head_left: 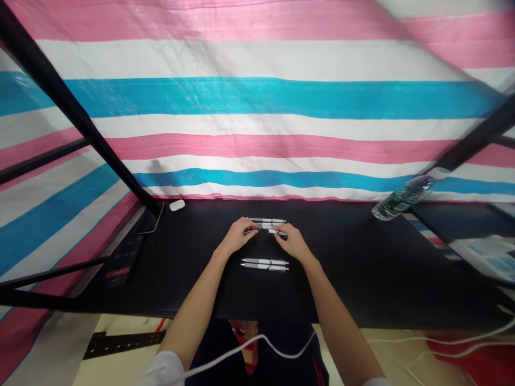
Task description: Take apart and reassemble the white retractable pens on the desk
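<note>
Several grey-and-white pens lie crosswise on a black tabletop [181, 284] in two groups. In the far group, a pen [269, 220] lies at the back with another close in front of it. My left hand [239, 236] is at the left ends of this group, its thumb and fingers closed around a pen end. My right hand [293, 244] pinches the right part of a pen [277, 232] at the front of the group. The fingers partly hide these pens. Nearer to me, between my forearms, a pair of pens [265, 264] lies side by side.
A white earbud case [177, 205] sits at the back left, near a black frame post. A clear water bottle [406, 195] stands at the back right. Striped sheeting [281, 96] hangs behind the table. A white cable [261, 338] crosses over my lap.
</note>
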The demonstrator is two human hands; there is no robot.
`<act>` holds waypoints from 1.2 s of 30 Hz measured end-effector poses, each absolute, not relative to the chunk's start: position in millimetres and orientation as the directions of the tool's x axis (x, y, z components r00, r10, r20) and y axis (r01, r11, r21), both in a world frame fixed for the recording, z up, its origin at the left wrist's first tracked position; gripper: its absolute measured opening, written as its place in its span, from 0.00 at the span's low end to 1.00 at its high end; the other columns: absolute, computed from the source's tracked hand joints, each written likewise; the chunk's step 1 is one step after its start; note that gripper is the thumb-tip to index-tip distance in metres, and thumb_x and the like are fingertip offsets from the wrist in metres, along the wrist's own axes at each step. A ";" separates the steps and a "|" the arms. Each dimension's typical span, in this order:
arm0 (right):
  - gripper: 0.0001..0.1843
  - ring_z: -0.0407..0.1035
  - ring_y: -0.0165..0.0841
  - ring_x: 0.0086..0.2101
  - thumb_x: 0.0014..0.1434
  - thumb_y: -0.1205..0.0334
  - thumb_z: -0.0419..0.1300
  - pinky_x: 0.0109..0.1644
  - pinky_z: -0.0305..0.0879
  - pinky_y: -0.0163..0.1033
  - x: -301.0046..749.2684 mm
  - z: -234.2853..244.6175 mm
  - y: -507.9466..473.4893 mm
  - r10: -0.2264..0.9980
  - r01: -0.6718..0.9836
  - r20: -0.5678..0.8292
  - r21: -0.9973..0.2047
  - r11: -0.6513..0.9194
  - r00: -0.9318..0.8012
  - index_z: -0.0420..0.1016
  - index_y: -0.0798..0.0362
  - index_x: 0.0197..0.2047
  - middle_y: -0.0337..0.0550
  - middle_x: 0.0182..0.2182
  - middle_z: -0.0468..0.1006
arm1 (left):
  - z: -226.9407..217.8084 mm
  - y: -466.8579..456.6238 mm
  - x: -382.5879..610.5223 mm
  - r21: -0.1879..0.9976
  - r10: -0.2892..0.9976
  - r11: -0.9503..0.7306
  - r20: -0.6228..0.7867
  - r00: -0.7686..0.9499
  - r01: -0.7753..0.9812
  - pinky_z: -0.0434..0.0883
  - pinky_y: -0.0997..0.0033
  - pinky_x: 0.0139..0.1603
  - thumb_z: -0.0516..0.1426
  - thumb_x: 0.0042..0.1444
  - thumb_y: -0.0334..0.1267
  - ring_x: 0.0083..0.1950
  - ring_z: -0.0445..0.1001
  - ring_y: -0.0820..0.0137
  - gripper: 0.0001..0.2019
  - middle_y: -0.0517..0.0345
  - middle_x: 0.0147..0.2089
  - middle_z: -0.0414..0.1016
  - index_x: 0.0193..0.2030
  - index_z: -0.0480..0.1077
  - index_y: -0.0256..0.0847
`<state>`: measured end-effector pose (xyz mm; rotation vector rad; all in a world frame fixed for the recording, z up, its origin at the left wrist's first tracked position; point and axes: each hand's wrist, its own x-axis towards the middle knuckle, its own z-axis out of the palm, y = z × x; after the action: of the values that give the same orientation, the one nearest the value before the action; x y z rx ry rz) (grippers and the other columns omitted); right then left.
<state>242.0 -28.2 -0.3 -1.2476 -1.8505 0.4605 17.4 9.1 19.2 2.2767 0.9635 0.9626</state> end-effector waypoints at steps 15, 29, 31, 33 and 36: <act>0.12 0.69 0.39 0.37 0.54 0.67 0.54 0.46 0.66 0.45 252.6 -2.3 -25.7 0.872 0.675 0.466 -0.597 0.435 -0.150 0.77 0.50 0.38 0.45 0.35 0.78 | 21.4 8.4 15.6 0.582 0.743 -0.665 0.448 0.498 0.468 0.65 0.65 0.43 0.56 0.59 0.39 0.38 0.68 0.65 0.08 0.53 0.34 0.74 0.33 0.75 0.42; 0.12 0.68 0.37 0.34 0.55 0.63 0.53 0.42 0.65 0.42 268.3 -27.5 -21.2 0.815 0.771 0.539 -0.605 0.199 0.213 0.77 0.53 0.37 0.45 0.31 0.75 | 20.9 -5.4 18.6 0.412 0.703 -0.699 0.249 0.666 0.584 0.61 0.62 0.46 0.59 0.55 0.40 0.42 0.66 0.65 0.06 0.54 0.36 0.71 0.32 0.75 0.42; 0.12 0.67 0.38 0.34 0.56 0.62 0.53 0.43 0.64 0.42 267.7 -29.4 -27.4 0.802 0.786 0.557 -0.587 0.196 0.216 0.77 0.53 0.37 0.46 0.31 0.74 | 21.1 -8.2 18.5 0.396 0.703 -0.700 0.231 0.673 0.595 0.61 0.62 0.45 0.59 0.55 0.39 0.42 0.66 0.64 0.05 0.54 0.36 0.71 0.32 0.75 0.42; 0.12 0.66 0.38 0.35 0.58 0.62 0.53 0.42 0.64 0.41 267.6 -30.7 -34.5 0.796 0.804 0.569 -0.562 0.194 0.206 0.77 0.53 0.38 0.46 0.31 0.74 | 21.8 -9.9 17.8 0.400 0.698 -0.704 0.239 0.675 0.587 0.62 0.63 0.45 0.59 0.54 0.40 0.41 0.66 0.64 0.06 0.54 0.36 0.72 0.33 0.75 0.42; 0.12 0.65 0.38 0.35 0.59 0.62 0.53 0.42 0.64 0.41 268.5 -32.3 -42.0 0.799 0.824 0.572 -0.533 0.191 0.185 0.78 0.53 0.39 0.46 0.31 0.74 | 20.7 -9.5 15.3 0.448 0.718 -0.688 0.306 0.625 0.571 0.63 0.63 0.46 0.58 0.55 0.43 0.40 0.67 0.65 0.08 0.54 0.36 0.71 0.34 0.75 0.42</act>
<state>268.5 -42.0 -32.3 -1.5838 -1.5890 -0.0366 15.3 -9.5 20.7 2.5426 1.0398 0.6763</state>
